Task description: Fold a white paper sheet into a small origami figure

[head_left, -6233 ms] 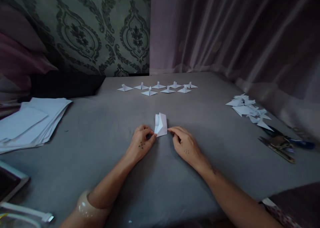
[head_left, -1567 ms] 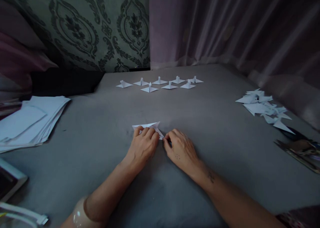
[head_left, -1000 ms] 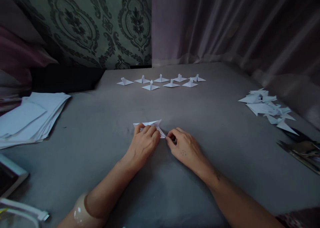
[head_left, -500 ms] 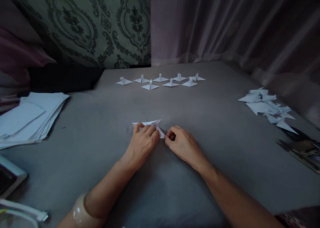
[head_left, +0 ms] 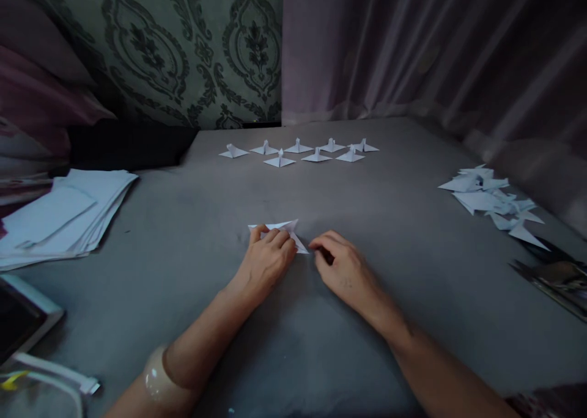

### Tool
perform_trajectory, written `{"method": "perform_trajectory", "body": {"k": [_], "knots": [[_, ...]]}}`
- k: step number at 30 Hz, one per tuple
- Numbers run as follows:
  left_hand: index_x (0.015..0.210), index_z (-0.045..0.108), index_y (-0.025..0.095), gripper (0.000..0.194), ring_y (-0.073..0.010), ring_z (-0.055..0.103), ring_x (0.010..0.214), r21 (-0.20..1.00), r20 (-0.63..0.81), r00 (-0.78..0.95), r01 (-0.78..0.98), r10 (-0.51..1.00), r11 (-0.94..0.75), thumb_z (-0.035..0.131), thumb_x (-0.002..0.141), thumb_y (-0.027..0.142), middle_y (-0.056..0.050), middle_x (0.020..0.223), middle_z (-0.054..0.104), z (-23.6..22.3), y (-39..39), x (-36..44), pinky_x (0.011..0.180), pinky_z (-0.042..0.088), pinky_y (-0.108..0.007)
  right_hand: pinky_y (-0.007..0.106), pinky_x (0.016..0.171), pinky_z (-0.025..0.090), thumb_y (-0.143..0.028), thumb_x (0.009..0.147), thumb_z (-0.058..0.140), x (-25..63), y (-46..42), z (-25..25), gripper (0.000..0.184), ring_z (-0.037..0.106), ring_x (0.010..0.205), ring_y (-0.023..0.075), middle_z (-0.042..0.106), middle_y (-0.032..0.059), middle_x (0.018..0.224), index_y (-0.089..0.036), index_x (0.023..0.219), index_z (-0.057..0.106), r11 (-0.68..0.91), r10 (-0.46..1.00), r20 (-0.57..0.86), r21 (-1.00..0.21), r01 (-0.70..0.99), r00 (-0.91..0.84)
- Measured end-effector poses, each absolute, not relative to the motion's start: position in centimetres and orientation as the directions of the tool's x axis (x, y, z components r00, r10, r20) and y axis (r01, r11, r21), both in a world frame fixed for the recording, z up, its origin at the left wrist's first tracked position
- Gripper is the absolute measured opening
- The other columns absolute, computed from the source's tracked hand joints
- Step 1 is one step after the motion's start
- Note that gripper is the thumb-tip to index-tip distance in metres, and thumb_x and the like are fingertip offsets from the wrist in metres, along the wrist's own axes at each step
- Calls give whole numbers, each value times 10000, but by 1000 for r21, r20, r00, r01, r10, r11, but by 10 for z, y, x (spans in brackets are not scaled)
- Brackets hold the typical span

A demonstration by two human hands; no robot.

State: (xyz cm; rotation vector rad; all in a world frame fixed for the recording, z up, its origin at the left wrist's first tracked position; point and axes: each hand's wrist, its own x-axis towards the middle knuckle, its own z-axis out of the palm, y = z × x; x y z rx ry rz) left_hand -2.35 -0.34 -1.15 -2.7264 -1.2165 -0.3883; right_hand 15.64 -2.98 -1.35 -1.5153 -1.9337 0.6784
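A partly folded white paper [head_left: 300,245] lies on the grey cloth surface in front of me, its pointed corners spread out. My left hand [head_left: 273,247] presses down over its middle with curled fingers and covers much of it. Just off the paper's right tip is my right hand [head_left: 342,262], touching nothing. Its fingers are loosely bent, and a small gap shows between thumb and forefinger.
Several folded paper figures [head_left: 280,159] stand in two rows at the back. More folded pieces [head_left: 486,192] are heaped at right, beside scissors [head_left: 545,283]. At left are a stack of paper sheets [head_left: 101,198], a dark-screened device [head_left: 27,320] and a white cable [head_left: 59,369].
My right hand has drawn slightly away to the right from the paper's tip, and its thumb and forefinger have parted. My left hand stays on the paper. The view has shifted slightly.
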Motion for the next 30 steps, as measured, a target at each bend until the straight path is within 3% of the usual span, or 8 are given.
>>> {"method": "perform_trajectory", "body": {"k": [4,9,13,20,26,30], "knots": [[794,585,176,208,-195,567,776,-12,297,649,736,700,-677,437,938,207,-25,777,621,-14,-3,-24,842,301,-388,307,858,461,-26,851,414,144,-45,-7,282,563,943,180,617,63,960,-170,971,623,382,923,197,-565,732,-330],[799,579,177,234,-200,567,790,0,276,653,734,705,-680,409,953,226,-26,786,622,-14,-4,-25,842,299,-395,345,859,478,-35,872,412,137,-54,-5,257,546,933,208,595,87,971,-149,984,613,404,914,132,-373,835,-383],[913,574,185,181,-208,558,873,49,261,657,723,707,-689,422,951,277,-48,921,640,-11,-5,-40,871,295,-406,355,838,478,-58,889,423,135,-57,-5,244,542,895,208,585,85,945,-152,1019,606,413,910,102,-277,867,-401],[981,601,199,181,-211,524,866,37,216,723,665,656,-746,433,913,190,-81,1019,619,1,1,-70,734,362,-337,359,783,474,-92,908,428,133,-60,-7,236,542,859,208,587,84,922,-142,1073,589,418,908,132,-213,883,-398],[1105,619,235,340,-166,642,819,150,171,705,672,689,-725,391,888,106,-52,1088,664,7,-1,-82,676,463,-254,371,800,463,-90,905,417,133,-62,-9,242,541,871,217,594,91,949,-147,1078,576,428,903,136,-212,879,-407],[1142,612,245,353,-164,673,913,314,106,680,669,725,-673,387,897,126,-45,1160,657,9,-2,-87,743,507,-225,380,822,454,-72,890,415,133,-62,-12,272,539,890,226,598,112,971,-130,1113,559,441,896,142,-201,874,-420]]}}
